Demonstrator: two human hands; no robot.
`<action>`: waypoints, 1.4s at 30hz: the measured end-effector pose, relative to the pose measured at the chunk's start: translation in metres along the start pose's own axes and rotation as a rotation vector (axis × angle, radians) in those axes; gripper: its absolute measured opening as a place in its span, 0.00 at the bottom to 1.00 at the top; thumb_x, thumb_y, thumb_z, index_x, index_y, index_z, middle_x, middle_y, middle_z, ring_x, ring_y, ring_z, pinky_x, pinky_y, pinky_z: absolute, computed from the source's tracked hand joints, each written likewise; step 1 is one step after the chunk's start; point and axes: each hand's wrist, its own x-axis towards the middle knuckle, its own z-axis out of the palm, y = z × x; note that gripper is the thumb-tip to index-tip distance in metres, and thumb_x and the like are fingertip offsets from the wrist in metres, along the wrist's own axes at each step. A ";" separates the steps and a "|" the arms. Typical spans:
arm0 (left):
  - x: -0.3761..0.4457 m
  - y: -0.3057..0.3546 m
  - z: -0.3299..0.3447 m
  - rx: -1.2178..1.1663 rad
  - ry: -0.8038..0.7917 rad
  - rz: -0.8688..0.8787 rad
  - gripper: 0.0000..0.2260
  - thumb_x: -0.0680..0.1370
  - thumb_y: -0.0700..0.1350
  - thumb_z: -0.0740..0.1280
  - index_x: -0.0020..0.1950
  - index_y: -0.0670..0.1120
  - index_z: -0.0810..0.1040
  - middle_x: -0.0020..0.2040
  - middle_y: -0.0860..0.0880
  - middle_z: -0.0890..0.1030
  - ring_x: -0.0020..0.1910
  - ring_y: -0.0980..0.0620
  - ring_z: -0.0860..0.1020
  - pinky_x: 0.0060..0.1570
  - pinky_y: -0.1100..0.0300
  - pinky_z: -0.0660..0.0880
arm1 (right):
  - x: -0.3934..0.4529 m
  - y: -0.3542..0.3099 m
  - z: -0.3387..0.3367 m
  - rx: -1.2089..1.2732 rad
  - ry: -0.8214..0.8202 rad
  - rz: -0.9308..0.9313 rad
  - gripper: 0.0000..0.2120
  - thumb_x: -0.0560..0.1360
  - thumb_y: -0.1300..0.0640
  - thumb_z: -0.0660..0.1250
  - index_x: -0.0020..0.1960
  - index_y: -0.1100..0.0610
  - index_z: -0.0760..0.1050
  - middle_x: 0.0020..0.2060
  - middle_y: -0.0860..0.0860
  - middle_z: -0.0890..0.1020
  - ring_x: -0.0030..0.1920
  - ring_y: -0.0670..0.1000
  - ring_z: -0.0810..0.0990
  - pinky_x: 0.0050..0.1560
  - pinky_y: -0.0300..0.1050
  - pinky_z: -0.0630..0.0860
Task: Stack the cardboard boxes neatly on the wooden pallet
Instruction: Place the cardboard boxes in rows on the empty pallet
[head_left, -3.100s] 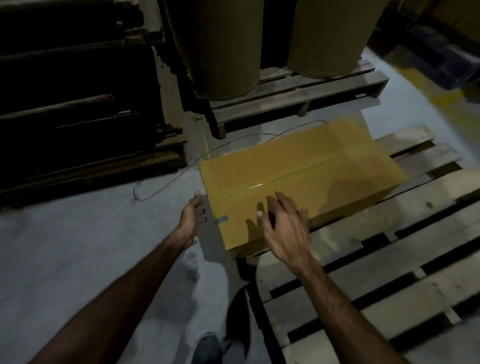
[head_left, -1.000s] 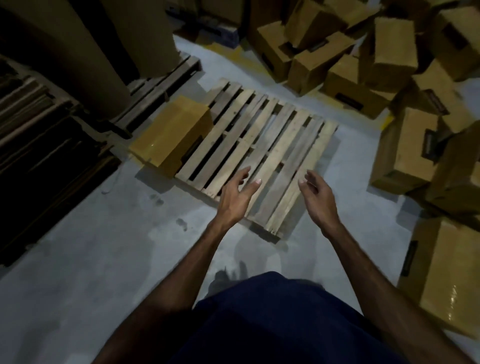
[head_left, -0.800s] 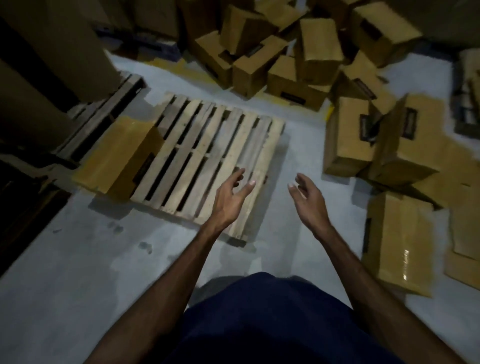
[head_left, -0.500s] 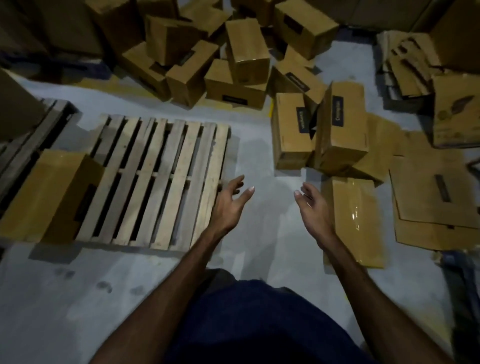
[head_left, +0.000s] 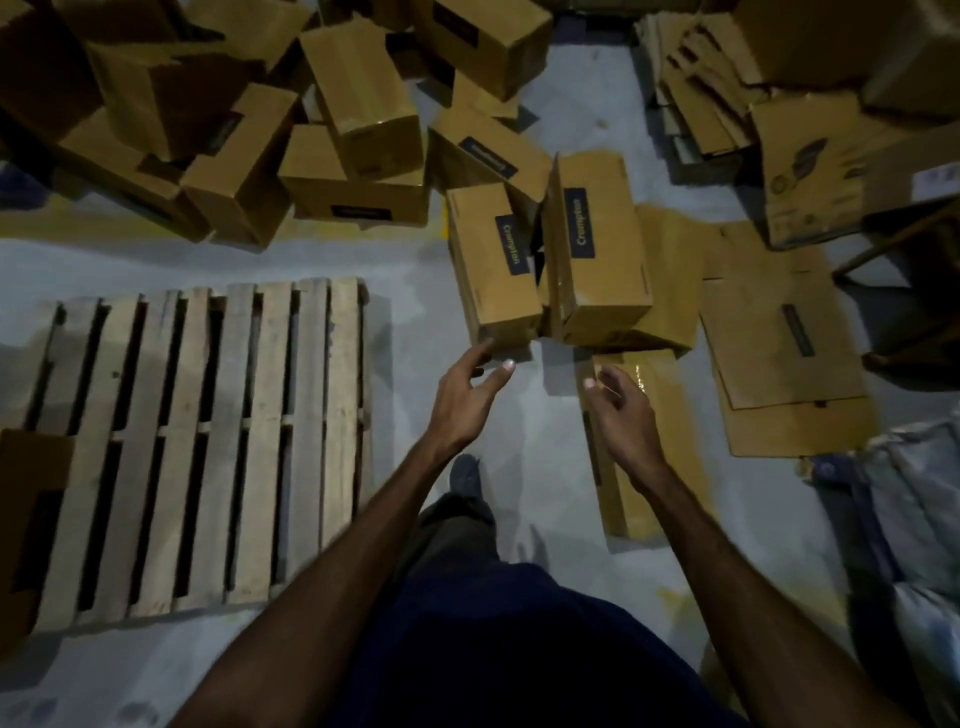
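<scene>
Hands nearer upright boxes; flat box underfoot.

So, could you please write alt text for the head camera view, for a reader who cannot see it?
A person's empty left hand and right hand reach out, fingers relaxed, toward two upright cardboard boxes on a grey concrete floor. A wooden pallet lies at the left, with one box at its far left edge; more boxes are heaped behind.
</scene>
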 end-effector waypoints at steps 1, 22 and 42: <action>0.018 0.004 0.003 -0.006 -0.016 -0.004 0.28 0.80 0.63 0.68 0.78 0.52 0.74 0.73 0.50 0.78 0.68 0.52 0.77 0.70 0.47 0.76 | 0.017 -0.004 -0.004 -0.019 0.005 0.013 0.25 0.84 0.47 0.66 0.79 0.54 0.69 0.74 0.50 0.75 0.73 0.51 0.74 0.69 0.48 0.72; 0.293 0.029 0.096 0.044 -0.059 -0.241 0.30 0.82 0.60 0.69 0.80 0.49 0.71 0.74 0.43 0.77 0.71 0.45 0.76 0.66 0.54 0.74 | 0.346 -0.004 -0.065 -0.246 -0.144 0.158 0.30 0.83 0.44 0.66 0.80 0.57 0.66 0.76 0.56 0.73 0.74 0.57 0.73 0.75 0.59 0.69; 0.502 -0.195 0.291 -0.185 0.004 -0.704 0.09 0.86 0.58 0.61 0.48 0.58 0.73 0.48 0.58 0.74 0.54 0.50 0.74 0.58 0.51 0.71 | 0.561 0.219 -0.013 -0.920 -0.276 -0.104 0.37 0.84 0.31 0.46 0.85 0.47 0.40 0.85 0.50 0.37 0.84 0.54 0.35 0.80 0.68 0.38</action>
